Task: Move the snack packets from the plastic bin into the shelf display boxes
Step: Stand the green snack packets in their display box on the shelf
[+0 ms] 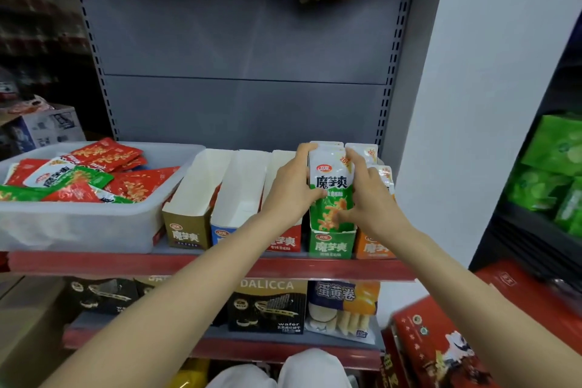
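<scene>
Left hand (pixel 291 184) and right hand (pixel 367 195) – fingers curled – grip the green-and-white packets (pixel 330 186) standing upright in the green display box (pixel 330 244); plastic bin (pixel 78 220) well left.

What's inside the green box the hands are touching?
Green-and-white snack packets stand upright in the green box, held by the left hand and right hand. How many sit behind is hidden.

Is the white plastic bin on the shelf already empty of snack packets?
No, the white plastic bin holds a pile of red and green snack packets, left of the cardboard display boxes.
</scene>
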A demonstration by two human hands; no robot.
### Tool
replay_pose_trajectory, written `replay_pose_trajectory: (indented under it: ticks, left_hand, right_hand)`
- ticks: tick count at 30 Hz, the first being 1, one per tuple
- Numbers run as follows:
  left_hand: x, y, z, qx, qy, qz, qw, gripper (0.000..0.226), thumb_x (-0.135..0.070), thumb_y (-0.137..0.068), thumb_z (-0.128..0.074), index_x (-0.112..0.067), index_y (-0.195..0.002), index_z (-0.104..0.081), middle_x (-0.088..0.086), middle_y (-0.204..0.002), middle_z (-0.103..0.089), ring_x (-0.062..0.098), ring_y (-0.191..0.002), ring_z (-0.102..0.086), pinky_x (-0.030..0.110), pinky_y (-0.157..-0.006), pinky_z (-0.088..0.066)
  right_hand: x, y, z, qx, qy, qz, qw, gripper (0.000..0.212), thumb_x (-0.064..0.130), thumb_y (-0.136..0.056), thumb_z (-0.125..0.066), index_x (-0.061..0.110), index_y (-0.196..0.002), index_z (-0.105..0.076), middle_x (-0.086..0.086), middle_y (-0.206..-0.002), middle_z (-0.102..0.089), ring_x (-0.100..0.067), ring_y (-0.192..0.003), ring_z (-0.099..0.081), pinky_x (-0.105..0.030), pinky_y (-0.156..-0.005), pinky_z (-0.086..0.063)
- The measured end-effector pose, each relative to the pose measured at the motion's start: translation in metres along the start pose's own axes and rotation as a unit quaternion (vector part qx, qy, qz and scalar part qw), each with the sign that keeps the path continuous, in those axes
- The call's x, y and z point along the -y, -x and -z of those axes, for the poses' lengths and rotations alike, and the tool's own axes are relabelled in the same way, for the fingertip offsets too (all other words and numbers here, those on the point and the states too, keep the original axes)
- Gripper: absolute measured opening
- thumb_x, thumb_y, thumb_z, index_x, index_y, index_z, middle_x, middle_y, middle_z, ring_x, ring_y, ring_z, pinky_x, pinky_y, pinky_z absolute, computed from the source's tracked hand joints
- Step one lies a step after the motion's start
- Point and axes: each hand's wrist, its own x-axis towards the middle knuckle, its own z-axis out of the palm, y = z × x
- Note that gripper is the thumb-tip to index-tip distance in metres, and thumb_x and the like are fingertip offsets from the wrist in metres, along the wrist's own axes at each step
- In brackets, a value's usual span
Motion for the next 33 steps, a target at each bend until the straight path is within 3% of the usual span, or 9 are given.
replay_pose_trajectory:
  ticks: [5, 10, 12, 14, 17, 21, 27, 30, 33]
  left_hand:
    - [0.008, 0.002, -0.005, 0.040, -0.107, -0.004, 0.993, 0.066, -0.021, -0.079, -0.074, -0.028, -0.136, -0.040, -0.001, -0.106, -0.047, 0.020, -0.092, -0.056, 0.032, -0.081, -0.047]
    - [0.007, 0.002, 0.007, 0.018, -0.098, -0.011, 0.995, 0.067, -0.022, -0.082, -0.071, -0.029, -0.140, -0.036, -0.001, -0.110, -0.046, 0.017, -0.097, -0.051, 0.036, -0.088, -0.047]
    - [0.006, 0.004, 0.018, -0.016, -0.089, -0.028, 0.996, 0.061, -0.023, -0.086, -0.067, -0.029, -0.138, -0.036, -0.005, -0.107, -0.047, 0.012, -0.092, -0.050, 0.034, -0.084, -0.048]
    - [0.009, 0.008, 0.034, -0.049, -0.096, -0.040, 0.993, 0.046, -0.022, -0.090, -0.060, -0.026, -0.132, -0.043, -0.005, -0.107, -0.052, 0.011, -0.089, -0.053, 0.031, -0.081, -0.049]
    - [0.021, 0.016, 0.064, -0.078, -0.099, -0.027, 0.992, 0.032, -0.016, -0.092, -0.053, -0.023, -0.123, -0.050, -0.005, -0.103, -0.057, 0.009, -0.085, -0.056, 0.027, -0.077, -0.049]
    - [0.047, 0.023, 0.109, -0.111, -0.116, 0.006, 0.987, 0.025, -0.011, -0.089, -0.054, -0.020, -0.113, -0.056, -0.004, -0.096, -0.059, 0.009, -0.079, -0.055, 0.028, -0.076, -0.047]
    - [0.101, 0.031, 0.192, -0.162, -0.162, 0.066, 0.971, 0.021, -0.005, -0.086, -0.055, -0.013, -0.103, -0.063, 0.003, -0.093, -0.065, 0.016, -0.079, -0.058, 0.025, -0.073, -0.044]
    - [0.134, 0.039, 0.240, -0.188, -0.198, 0.112, 0.955, 0.019, -0.005, -0.086, -0.056, -0.010, -0.103, -0.064, 0.007, -0.097, -0.067, 0.022, -0.088, -0.061, 0.032, -0.082, -0.048]
    - [0.171, 0.048, 0.284, -0.168, -0.251, 0.198, 0.932, 0.030, -0.010, -0.088, -0.058, -0.008, -0.117, -0.060, 0.011, -0.116, -0.064, 0.027, -0.108, -0.058, 0.033, -0.093, -0.043]
  right_hand:
    - [-0.001, 0.001, 0.008, -0.032, 0.061, 0.012, 0.998, 0.076, 0.015, -0.072, -0.079, 0.018, -0.133, -0.035, -0.005, -0.128, -0.035, -0.022, -0.104, -0.051, -0.039, -0.085, -0.050]
    - [0.007, 0.002, 0.008, -0.063, 0.103, 0.059, 0.991, 0.062, 0.018, -0.081, -0.071, 0.016, -0.134, -0.040, -0.005, -0.129, -0.034, -0.019, -0.121, -0.030, -0.026, -0.095, -0.036]
    - [0.020, 0.000, 0.008, -0.086, 0.096, 0.093, 0.987, 0.046, 0.018, -0.086, -0.064, 0.014, -0.129, -0.047, -0.004, -0.127, -0.039, -0.018, -0.120, -0.033, -0.025, -0.092, -0.036]
    - [0.036, -0.003, 0.003, -0.106, 0.119, 0.119, 0.980, 0.031, 0.015, -0.087, -0.060, 0.015, -0.118, -0.058, -0.003, -0.120, -0.047, -0.022, -0.112, -0.043, -0.033, -0.089, -0.039]
    - [0.064, -0.011, -0.009, -0.165, 0.174, 0.143, 0.960, 0.020, 0.009, -0.080, -0.064, 0.014, -0.099, -0.067, -0.004, -0.106, -0.058, -0.027, -0.099, -0.054, -0.040, -0.082, -0.040]
    - [0.109, -0.027, -0.040, -0.052, 0.055, 0.169, 0.983, 0.023, 0.014, -0.089, -0.055, 0.015, -0.111, -0.061, -0.002, -0.114, -0.054, -0.019, -0.104, -0.050, -0.033, -0.085, -0.043]
    - [0.193, -0.062, -0.112, 0.096, -0.095, 0.174, 0.975, 0.024, 0.009, -0.086, -0.057, 0.009, -0.109, -0.066, -0.004, -0.109, -0.067, -0.013, -0.086, -0.057, -0.018, -0.074, -0.038]
    - [0.230, -0.081, -0.149, 0.132, -0.136, 0.181, 0.965, 0.026, 0.000, -0.083, -0.055, 0.003, -0.105, -0.068, -0.012, -0.108, -0.069, -0.021, -0.093, -0.061, -0.025, -0.083, -0.043]
    - [0.261, -0.103, -0.185, 0.172, -0.120, 0.181, 0.961, 0.030, 0.003, -0.087, -0.054, 0.005, -0.114, -0.064, -0.012, -0.115, -0.066, -0.027, -0.107, -0.060, -0.034, -0.094, -0.045]
